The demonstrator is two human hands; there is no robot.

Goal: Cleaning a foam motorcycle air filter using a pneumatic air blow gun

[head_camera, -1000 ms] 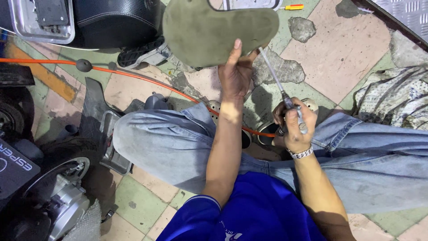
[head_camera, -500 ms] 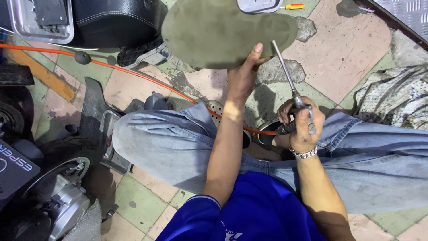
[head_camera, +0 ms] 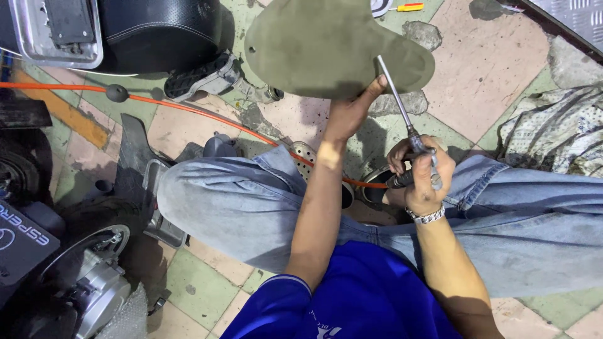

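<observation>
Left hand (head_camera: pixel 347 113) pinching edge of grey-green panel (head_camera: pixel 326 47), right hand (head_camera: pixel 422 172) fist-closed on air gun (head_camera: pixel 411 141) w/ long nozzle touching panel, orange hose (head_camera: pixel 188 108) across floor.

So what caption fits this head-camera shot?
Left hand steadies an olive-green panel while the right hand aims an air blow gun at it.

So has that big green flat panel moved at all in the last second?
Yes. The green panel, held at its edge by the left hand, has swung rightward, closer to the yellow-handled screwdriver lying on the floor.
</observation>
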